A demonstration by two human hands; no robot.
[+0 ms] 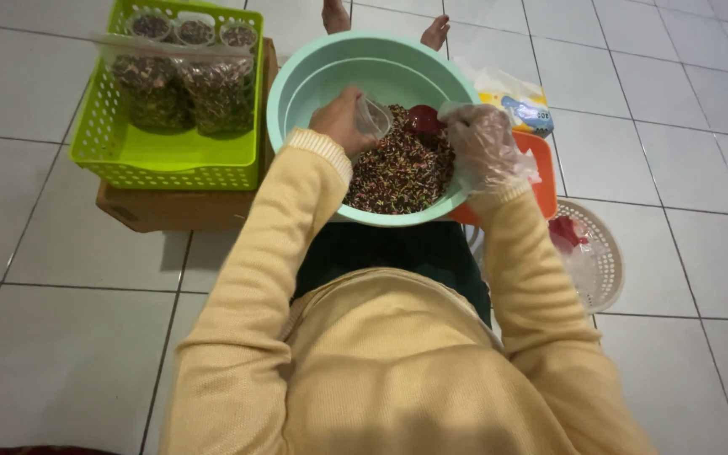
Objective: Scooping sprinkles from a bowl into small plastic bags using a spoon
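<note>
White tile floor | left hand [340, 120] grip clamps clear cup [374, 117] | gloved right hand [488, 147] grip curled on red scoop [424, 120]

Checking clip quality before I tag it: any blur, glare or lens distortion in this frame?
Head view: even indoor light with soft shadows beside the brown cardboard box; tile lines bend toward the edges, a wide-angle effect; mild glare on the clear plastic glove over the right hand; the left hand and the multicoloured sprinkles in the round mint-green plastic basin look slightly soft.
</note>
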